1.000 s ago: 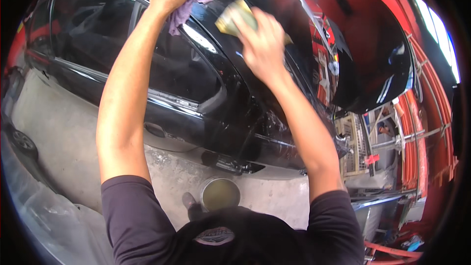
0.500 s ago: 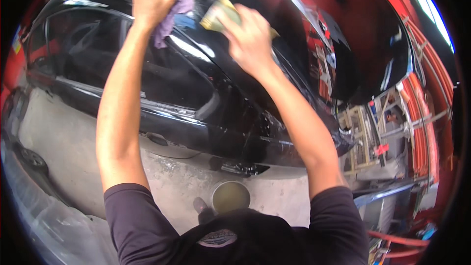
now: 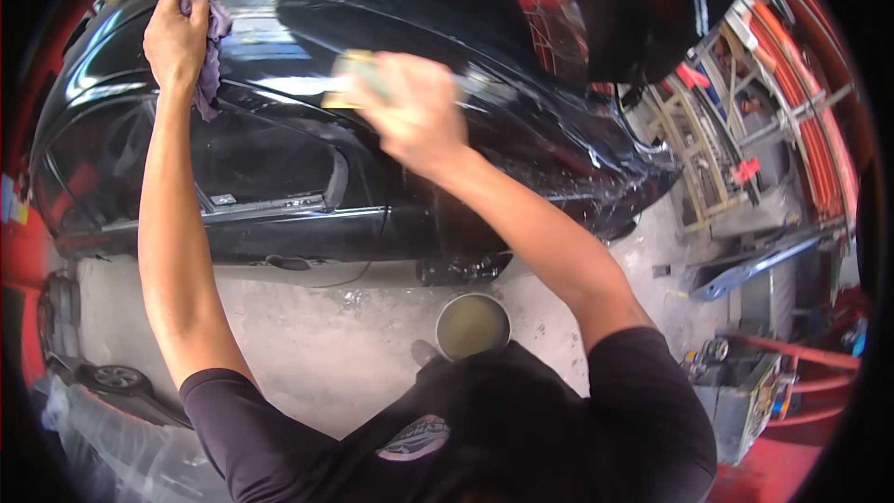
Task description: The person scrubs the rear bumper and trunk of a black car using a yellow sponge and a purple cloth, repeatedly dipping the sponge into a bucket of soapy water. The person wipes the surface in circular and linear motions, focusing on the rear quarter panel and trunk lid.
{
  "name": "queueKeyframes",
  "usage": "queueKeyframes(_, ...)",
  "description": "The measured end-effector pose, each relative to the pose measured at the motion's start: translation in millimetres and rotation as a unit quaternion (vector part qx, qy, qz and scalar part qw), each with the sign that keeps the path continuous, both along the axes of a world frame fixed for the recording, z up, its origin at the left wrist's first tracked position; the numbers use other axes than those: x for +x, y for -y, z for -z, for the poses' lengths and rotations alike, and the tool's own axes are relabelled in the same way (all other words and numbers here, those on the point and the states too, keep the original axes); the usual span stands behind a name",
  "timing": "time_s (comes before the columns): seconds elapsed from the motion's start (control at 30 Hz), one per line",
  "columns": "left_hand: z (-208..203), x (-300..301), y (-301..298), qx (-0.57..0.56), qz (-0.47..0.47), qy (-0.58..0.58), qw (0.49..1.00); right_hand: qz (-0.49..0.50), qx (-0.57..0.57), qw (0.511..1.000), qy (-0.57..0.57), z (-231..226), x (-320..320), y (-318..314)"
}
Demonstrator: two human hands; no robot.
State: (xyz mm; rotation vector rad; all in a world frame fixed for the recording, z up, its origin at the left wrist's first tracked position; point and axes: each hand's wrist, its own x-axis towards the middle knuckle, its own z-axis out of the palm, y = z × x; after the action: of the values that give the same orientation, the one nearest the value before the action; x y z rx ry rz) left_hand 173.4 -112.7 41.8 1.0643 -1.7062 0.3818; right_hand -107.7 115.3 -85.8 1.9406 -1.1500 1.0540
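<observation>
Pinched in my left hand (image 3: pixel 175 48) is a crumpled purple cloth (image 3: pixel 214 70), up by the far edge of the black car's roof. My right hand (image 3: pixel 417 116), smeared by motion, holds a yellowish folded sheet that looks like sandpaper (image 3: pixel 346 79), with something pale green at its upper side. This hand is over the car's front pillar and windscreen area; whether the sheet presses on the surface I cannot tell. The black car (image 3: pixel 307 235) lies side-on, with pale, wet-looking marks on its front wing.
A round bucket (image 3: pixel 439 328) of murky liquid stands on the concrete floor close to my body. Metal frames (image 3: pixel 694 158) are at the right, beside a blue panel (image 3: pixel 752 270) and red stand legs (image 3: pixel 805 359). A wheel (image 3: pixel 116 377) and plastic sheeting (image 3: pixel 112 447) lie at the lower left.
Both hands are further left and lower in the picture, still holding the cloth and the sheet. The view has shifted, with more of the front wing and floor showing.
</observation>
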Motion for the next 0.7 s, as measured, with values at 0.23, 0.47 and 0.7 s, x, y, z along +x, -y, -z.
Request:
queueKeyframes(0.23, 9.9, -44.5, -42.9, -0.022, 0.072, 0.071, 0.995, -0.046, 0.035, 0.998, -0.008, 32.8, -107.0, -66.0)
queueKeyframes(0.47, 8.5, -56.8, -38.4, -0.028, 0.049, 0.069, 0.996, 0.031, -0.059, 0.997, 0.026, 23.0, -41.0, -32.9)
queueKeyframes(0.7, 5.6, -43.9, -47.5, -0.003, 0.047, 0.072, 0.996, 0.025, 0.005, 0.999, 0.042, 48.6, -103.5, -70.5)
